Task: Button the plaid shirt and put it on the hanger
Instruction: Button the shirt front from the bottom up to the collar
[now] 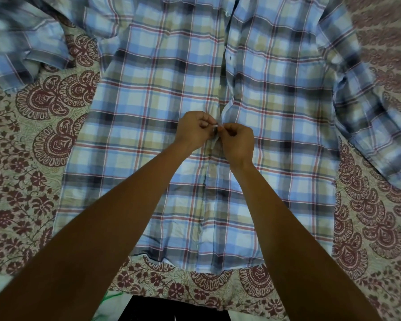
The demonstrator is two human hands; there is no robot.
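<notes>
The blue, cream and red plaid shirt (148,93) lies flat, front up, hem towards me and sleeves spread to both sides. My left hand (193,129) and my right hand (237,141) meet at the middle of the front placket (225,72). Both hands pinch the two placket edges together around a small button (215,129) between the fingertips. Below my hands the placket lies joined down to the hem; above them it gapes slightly. No hanger is in view.
The shirt rests on a bedspread (44,140) printed with maroon paisley and flowers, which reaches past it on all sides. The left sleeve (33,49) is bunched at the top left; the right sleeve (368,117) runs down the right side. The bed's near edge is at the bottom.
</notes>
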